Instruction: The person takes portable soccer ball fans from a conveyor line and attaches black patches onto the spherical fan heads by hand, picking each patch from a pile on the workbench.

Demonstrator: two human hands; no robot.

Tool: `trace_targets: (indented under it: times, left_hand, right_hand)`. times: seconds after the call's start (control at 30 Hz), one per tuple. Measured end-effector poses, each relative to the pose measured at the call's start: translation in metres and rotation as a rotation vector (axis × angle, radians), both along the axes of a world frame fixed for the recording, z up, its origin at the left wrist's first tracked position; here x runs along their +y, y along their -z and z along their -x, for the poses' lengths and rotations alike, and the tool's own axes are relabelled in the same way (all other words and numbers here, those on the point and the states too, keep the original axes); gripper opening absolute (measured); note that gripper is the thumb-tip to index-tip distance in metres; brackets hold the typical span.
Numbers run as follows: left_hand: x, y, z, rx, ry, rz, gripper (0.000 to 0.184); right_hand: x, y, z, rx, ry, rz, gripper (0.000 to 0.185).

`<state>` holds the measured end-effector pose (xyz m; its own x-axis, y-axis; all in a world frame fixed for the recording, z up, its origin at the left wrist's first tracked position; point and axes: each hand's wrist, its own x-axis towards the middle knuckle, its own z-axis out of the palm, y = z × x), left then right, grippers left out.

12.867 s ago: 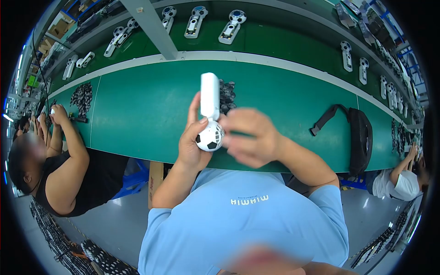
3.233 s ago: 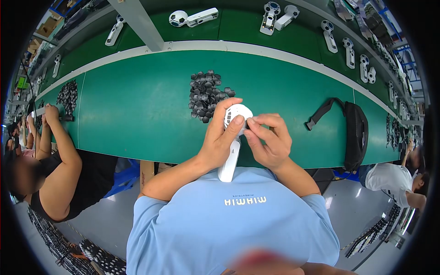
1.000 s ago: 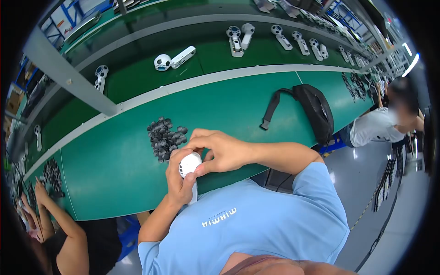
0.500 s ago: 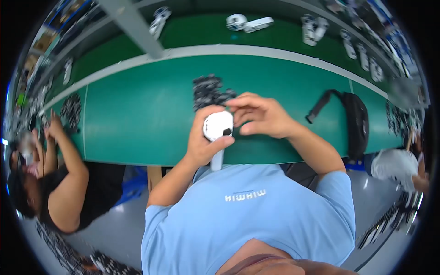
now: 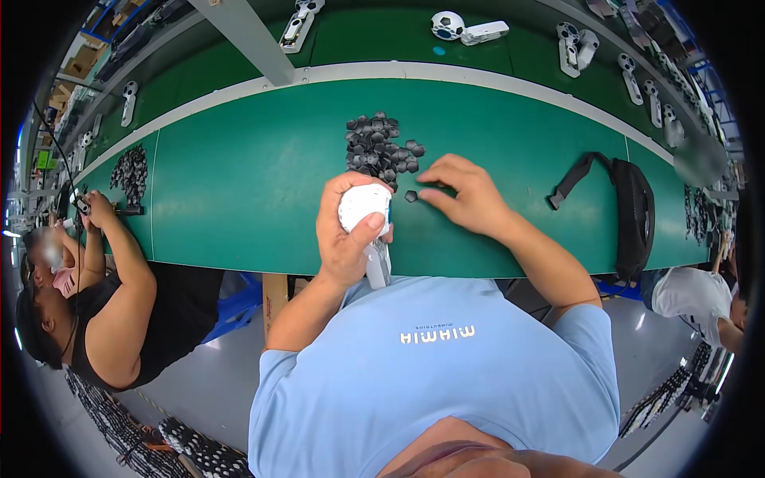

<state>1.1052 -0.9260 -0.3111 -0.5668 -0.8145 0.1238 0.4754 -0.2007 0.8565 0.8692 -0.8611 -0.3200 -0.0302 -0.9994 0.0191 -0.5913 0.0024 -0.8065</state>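
Note:
My left hand [image 5: 341, 231] is wrapped round a white round-headed device with a handle [image 5: 362, 209]. The thumb presses on its head, and the grey-white handle points down toward my shirt. A heap of small black pentagonal pieces [image 5: 374, 143] lies on the table just beyond this hand. One loose black pentagonal piece [image 5: 411, 196] is close to the thumb tip of my right hand [image 5: 462, 195]. That hand's fingers are bent, with a gap between thumb and forefinger, and nothing shows between them.
A black belt bag [image 5: 633, 215] lies on the green table [image 5: 247, 175] at the right. Beyond the white rail, a shelf carries several white devices, one with a black-spotted ball head [image 5: 448, 25]. A person in black [image 5: 115, 319] works at the left, near another dark heap [image 5: 129, 177].
The device has turned in my left hand, so the black spot on its head no longer shows. My right hand has moved slightly away from it, and the loose black piece is now visible.

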Motion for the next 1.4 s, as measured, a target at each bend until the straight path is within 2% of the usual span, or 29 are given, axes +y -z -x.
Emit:
trace_targets:
  times: [0.1,0.2,0.27,0.3,0.37,0.4,0.5,0.63,0.8,0.9,1.03,1.2,1.4]
  left_hand:
    - [-0.001,-0.001,0.000,0.009,0.003,-0.035,0.051]
    - [-0.003,-0.004,-0.004,-0.028,0.009,-0.072,0.057]
    - [-0.003,-0.006,-0.008,-0.138,-0.017,0.196,0.066]
    - [-0.002,-0.007,-0.010,-0.192,-0.030,0.327,0.071]
    - [0.000,-0.012,-0.009,-0.188,-0.047,0.353,0.074]
    - [0.001,-0.014,-0.008,-0.185,-0.056,0.379,0.077]
    - [0.006,-0.012,-0.004,-0.202,-0.076,0.445,0.079]
    - [0.009,-0.011,0.004,-0.241,-0.100,0.553,0.077]
    - [0.010,-0.012,0.008,-0.235,-0.132,0.605,0.076]
    - [0.010,-0.015,0.009,-0.253,-0.136,0.634,0.077]
    - [0.011,-0.016,0.011,-0.285,-0.140,0.682,0.077]
    - [0.013,-0.018,0.014,-0.291,-0.192,0.751,0.075]
    - [0.014,-0.017,0.019,-0.300,-0.196,0.842,0.083]
  right_hand:
    - [-0.005,0.004,-0.016,0.399,-0.163,0.296,0.024]
    - [-0.007,0.012,-0.017,0.446,-0.195,0.332,0.022]
    - [-0.007,0.011,-0.018,0.471,-0.213,0.346,0.022]
    - [-0.006,0.006,-0.019,0.273,-0.142,0.257,0.021]
    - [-0.005,-0.011,-0.018,-0.115,0.001,0.072,0.019]
    - [-0.003,-0.021,-0.019,-0.111,-0.003,0.071,0.019]
    - [0.008,-0.055,-0.026,-0.932,0.012,-0.016,0.018]
    - [0.018,-0.077,-0.026,-0.992,-0.017,-0.047,0.022]
    - [0.023,-0.079,-0.030,-0.885,0.000,0.037,0.025]
    - [0.024,-0.081,-0.030,-0.343,-0.044,0.290,0.029]
    - [0.021,-0.096,-0.032,-0.145,-0.129,0.461,0.031]
    - [0.019,-0.103,-0.022,-0.076,-0.100,0.460,0.032]
    - [0.015,-0.094,-0.017,-0.305,-0.209,0.257,0.032]
